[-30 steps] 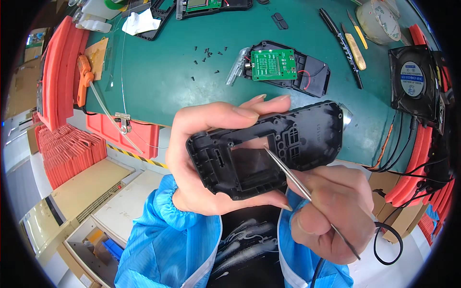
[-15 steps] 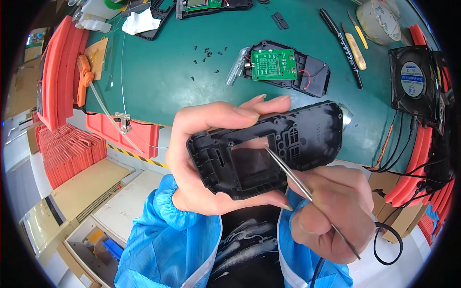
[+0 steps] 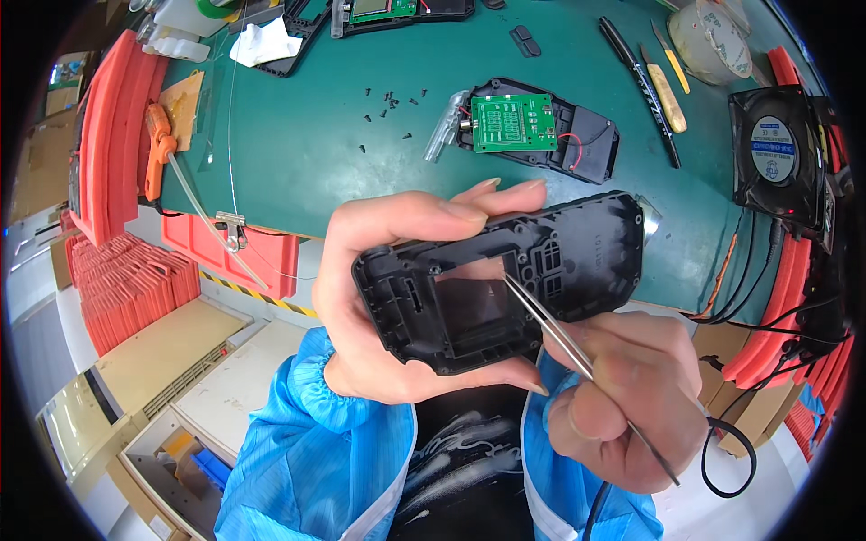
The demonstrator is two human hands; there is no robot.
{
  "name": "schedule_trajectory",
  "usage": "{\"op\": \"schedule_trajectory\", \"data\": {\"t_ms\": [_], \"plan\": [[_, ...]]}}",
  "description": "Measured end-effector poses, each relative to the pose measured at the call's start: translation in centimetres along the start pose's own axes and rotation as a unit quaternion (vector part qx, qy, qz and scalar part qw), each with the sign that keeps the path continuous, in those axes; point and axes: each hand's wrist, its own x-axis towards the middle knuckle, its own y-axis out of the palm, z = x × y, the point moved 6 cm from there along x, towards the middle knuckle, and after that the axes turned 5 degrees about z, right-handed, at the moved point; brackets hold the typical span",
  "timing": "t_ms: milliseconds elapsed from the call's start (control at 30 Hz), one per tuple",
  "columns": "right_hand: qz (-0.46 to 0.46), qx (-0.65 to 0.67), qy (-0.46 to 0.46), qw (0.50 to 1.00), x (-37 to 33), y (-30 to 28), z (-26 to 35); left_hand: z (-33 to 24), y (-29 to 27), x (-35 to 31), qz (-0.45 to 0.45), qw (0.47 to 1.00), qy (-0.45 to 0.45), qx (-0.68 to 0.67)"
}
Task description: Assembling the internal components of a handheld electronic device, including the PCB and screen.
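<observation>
My left hand (image 3: 361,298) grips a black plastic housing half (image 3: 577,243) from its left side, thumb and fingers along the two long edges. The inner side faces up, showing ribs, screw posts and button slots. A clear window pane (image 3: 474,307) fills its rectangular opening. In my right hand (image 3: 627,397) is a pair of metal tweezers (image 3: 564,338), held like a pen. Their tips rest at or just above the window's right edge; whether they touch it I cannot tell. Beyond my hands lies another black housing half (image 3: 586,135) carrying a green circuit board (image 3: 514,123).
Several small black screws (image 3: 390,101) lie loose on the green mat (image 3: 316,153). A black marker (image 3: 640,90), a craft knife (image 3: 666,97) and a tape roll (image 3: 713,41) sit at the far right. A fan (image 3: 778,153) stands at the right edge, an orange-handled tool (image 3: 159,149) at left.
The tweezers' tips have shifted very slightly right along the window's edge. My left hand and the housing half stay nearly still.
</observation>
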Motion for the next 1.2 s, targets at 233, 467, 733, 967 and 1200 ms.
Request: {"op": "schedule_trajectory", "data": {"t_ms": [233, 467, 733, 967, 1200], "plan": [[0.109, -0.005, -0.02, 0.994, 0.8, 0.3, 0.1, -0.2, 0.1, 0.3, 0.003, 1.0, 0.012, 0.003], [0.192, -0.068, 0.011, 0.979, 1.3, 0.2, 0.3, -0.2, 0.0, 0.4, 0.008, 1.0, 0.016, 0.002], [0.145, -0.058, 0.013, 0.988, 1.1, -0.1, 0.3, -0.2, 0.1, 0.4, 0.009, 1.0, 0.012, 0.0], [0.069, -0.005, -0.018, 0.997, 0.3, 0.1, 0.1, -0.2, 0.1, 0.1, 0.005, 1.0, 0.008, -0.001], [0.167, -0.046, -0.016, 0.985, 1.1, 0.0, 0.4, -0.1, 0.2, 0.3, 0.006, 1.0, 0.01, 0.001]]}}
